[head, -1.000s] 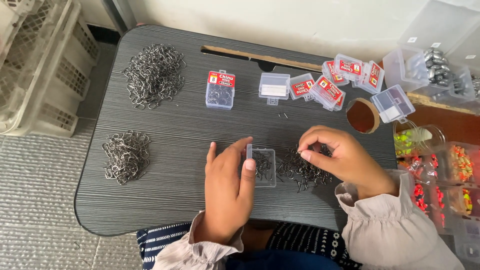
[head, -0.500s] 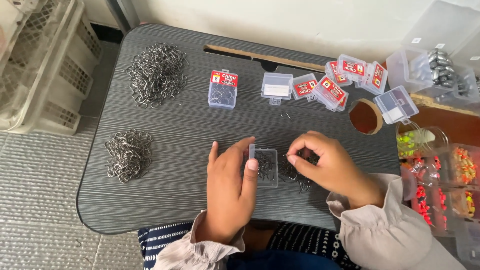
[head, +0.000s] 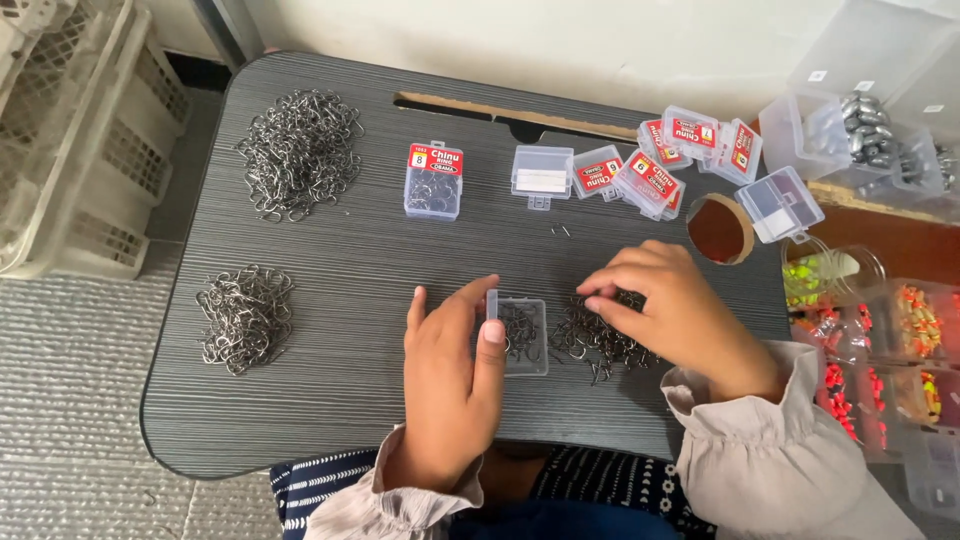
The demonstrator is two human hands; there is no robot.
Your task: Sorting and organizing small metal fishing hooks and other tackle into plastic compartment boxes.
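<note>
Your left hand (head: 450, 370) sits palm down on the dark grey desk (head: 330, 270), thumb and forefinger steadying the small clear box (head: 521, 335) by its left wall, a light pinch rather than a full clamp. The box lies open, with a few hooks inside it, right at your fingertips and just in front of your body.

Your right hand (head: 668, 312) is down over the loose hooks (head: 598, 345) just to the right of the box, fingers curled together onto the heap; I cannot tell whether a hook is actually pinched between them. The heap touches the right edge of the box, so both hands work side by side with the box between them.

Further out on your left, well apart from both hands, a small heap of hooks (head: 244, 316) lies near the desk edge and a bigger heap (head: 298, 150) sits behind it. A red-labelled filled box (head: 433, 181) stands beyond your left hand, and a cluster of little boxes (head: 655, 165), some red-labelled and some plain, lies beyond your right, beside a round hole (head: 719, 229) in the desk.
</note>
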